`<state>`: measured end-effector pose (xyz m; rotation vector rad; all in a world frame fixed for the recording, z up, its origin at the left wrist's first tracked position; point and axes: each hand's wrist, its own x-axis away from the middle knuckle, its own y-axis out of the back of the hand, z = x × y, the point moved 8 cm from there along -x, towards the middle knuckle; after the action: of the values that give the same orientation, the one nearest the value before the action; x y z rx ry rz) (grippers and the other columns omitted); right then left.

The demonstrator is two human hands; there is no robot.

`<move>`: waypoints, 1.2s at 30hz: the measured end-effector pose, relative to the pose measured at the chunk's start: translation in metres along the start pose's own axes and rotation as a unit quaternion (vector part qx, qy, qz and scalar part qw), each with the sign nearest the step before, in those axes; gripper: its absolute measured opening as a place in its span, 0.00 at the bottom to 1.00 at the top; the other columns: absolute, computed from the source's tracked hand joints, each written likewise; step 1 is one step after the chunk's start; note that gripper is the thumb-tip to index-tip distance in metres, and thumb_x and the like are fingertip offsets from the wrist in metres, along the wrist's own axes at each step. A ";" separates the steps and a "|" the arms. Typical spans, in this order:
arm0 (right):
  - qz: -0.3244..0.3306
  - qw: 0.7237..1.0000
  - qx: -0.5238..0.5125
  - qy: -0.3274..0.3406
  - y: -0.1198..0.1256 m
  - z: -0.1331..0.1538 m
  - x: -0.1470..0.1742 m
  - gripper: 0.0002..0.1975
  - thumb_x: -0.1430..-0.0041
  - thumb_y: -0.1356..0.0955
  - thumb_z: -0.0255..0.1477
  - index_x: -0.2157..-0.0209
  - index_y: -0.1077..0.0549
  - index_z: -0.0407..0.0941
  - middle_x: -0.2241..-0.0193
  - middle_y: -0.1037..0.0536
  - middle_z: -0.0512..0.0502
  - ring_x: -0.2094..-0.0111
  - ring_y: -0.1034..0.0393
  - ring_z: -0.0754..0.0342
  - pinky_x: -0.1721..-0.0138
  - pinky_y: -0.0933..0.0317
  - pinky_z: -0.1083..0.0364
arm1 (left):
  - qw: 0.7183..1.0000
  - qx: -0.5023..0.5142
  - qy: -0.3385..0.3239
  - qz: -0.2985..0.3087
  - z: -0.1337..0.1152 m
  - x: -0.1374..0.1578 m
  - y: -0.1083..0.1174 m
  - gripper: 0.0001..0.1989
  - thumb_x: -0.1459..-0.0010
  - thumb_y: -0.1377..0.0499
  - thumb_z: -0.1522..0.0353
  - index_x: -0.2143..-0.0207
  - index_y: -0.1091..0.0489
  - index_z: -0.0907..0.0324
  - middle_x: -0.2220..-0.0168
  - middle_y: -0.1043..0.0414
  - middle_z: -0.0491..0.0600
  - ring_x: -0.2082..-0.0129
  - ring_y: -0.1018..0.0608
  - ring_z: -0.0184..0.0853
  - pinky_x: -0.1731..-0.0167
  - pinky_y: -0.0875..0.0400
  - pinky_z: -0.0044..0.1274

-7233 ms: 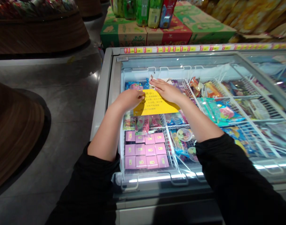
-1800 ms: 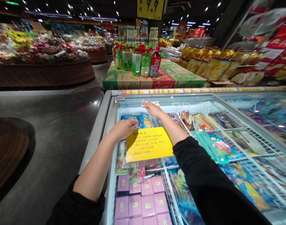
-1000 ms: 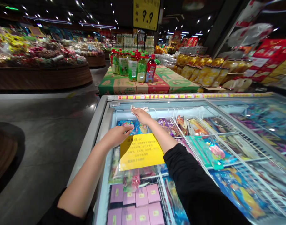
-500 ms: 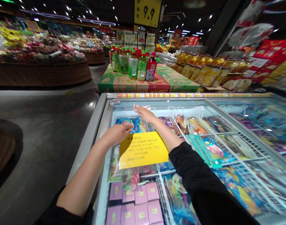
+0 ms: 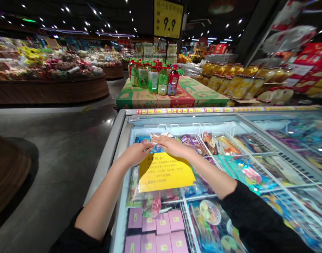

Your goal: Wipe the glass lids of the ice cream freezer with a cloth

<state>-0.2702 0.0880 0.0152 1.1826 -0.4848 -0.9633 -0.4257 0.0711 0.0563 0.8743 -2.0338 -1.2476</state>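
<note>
My right hand [image 5: 171, 146] lies palm down with its fingers together over a crumpled white cloth [image 5: 164, 135], pressing it on the glass top of the chest freezer [image 5: 121, 131]. Beside it, my left hand [image 5: 138, 153] is closed in a pinch at the top left edge of a yellow notice [image 5: 166, 172]. Whether its fingertips grip the sheet or something else is hidden. The notice lies flat on the glass with dark writing on it. Under the glass, blue packets [image 5: 143, 140] show near the hands.
Pink boxes [image 5: 163, 223], a lidded tub [image 5: 210, 212] and wire dividers fill the freezer. A price-tag strip [image 5: 176, 110] runs along its far rim. Behind stand drink bottles [image 5: 163, 79] on cartons [image 5: 176, 100] and jars [image 5: 240, 84]. Grey floor [image 5: 73, 151] lies left.
My right hand has drawn the white cloth nearer across the glass, close to the notice's top edge. My left hand stays by the notice. The view has shifted slightly.
</note>
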 end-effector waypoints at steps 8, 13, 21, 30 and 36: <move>-0.042 0.986 0.039 -0.156 0.014 -0.056 -0.065 0.28 0.26 0.40 0.24 0.28 0.33 0.44 0.27 0.36 0.42 0.24 0.46 0.45 0.24 0.51 0.43 | 1.000 0.005 0.006 -0.002 0.001 0.001 0.000 0.25 0.27 0.51 0.62 0.34 0.25 0.50 0.35 0.25 0.48 0.35 0.22 0.46 0.37 0.29 0.30; -0.031 0.991 0.038 -0.128 -0.001 -0.028 -0.067 0.29 0.26 0.40 0.23 0.28 0.33 0.47 0.26 0.37 0.46 0.24 0.47 0.46 0.24 0.52 0.44 | 1.000 0.004 0.006 -0.001 -0.001 0.002 0.002 0.24 0.27 0.50 0.63 0.34 0.25 0.49 0.35 0.25 0.47 0.34 0.23 0.46 0.37 0.30 0.30; -0.035 0.996 -0.047 -0.062 0.010 -0.062 -0.016 0.26 0.27 0.38 0.28 0.31 0.28 0.52 0.29 0.32 0.48 0.26 0.43 0.47 0.23 0.53 0.40 | 1.000 0.013 0.005 0.002 -0.002 0.002 0.001 0.24 0.26 0.50 0.64 0.34 0.25 0.52 0.34 0.27 0.47 0.33 0.24 0.45 0.34 0.33 0.30; -0.082 0.981 0.047 -0.171 0.009 -0.074 -0.075 0.30 0.29 0.39 0.22 0.29 0.31 0.50 0.29 0.33 0.48 0.26 0.42 0.42 0.25 0.48 0.37 | 1.000 0.015 0.017 0.005 -0.007 0.005 0.005 0.23 0.27 0.49 0.65 0.35 0.25 0.48 0.33 0.28 0.43 0.32 0.25 0.42 0.33 0.33 0.28; -0.056 0.996 0.002 -0.069 0.000 -0.035 -0.023 0.27 0.27 0.39 0.28 0.30 0.30 0.52 0.29 0.32 0.51 0.25 0.43 0.45 0.24 0.50 0.40 | 1.000 0.008 0.010 0.007 -0.006 0.004 0.004 0.24 0.26 0.50 0.64 0.34 0.26 0.53 0.33 0.28 0.47 0.32 0.25 0.43 0.34 0.33 0.28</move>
<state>-0.2556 0.1266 0.0071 1.1615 -0.5353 -1.1459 -0.4244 0.0656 0.0628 0.8757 -2.0334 -1.2111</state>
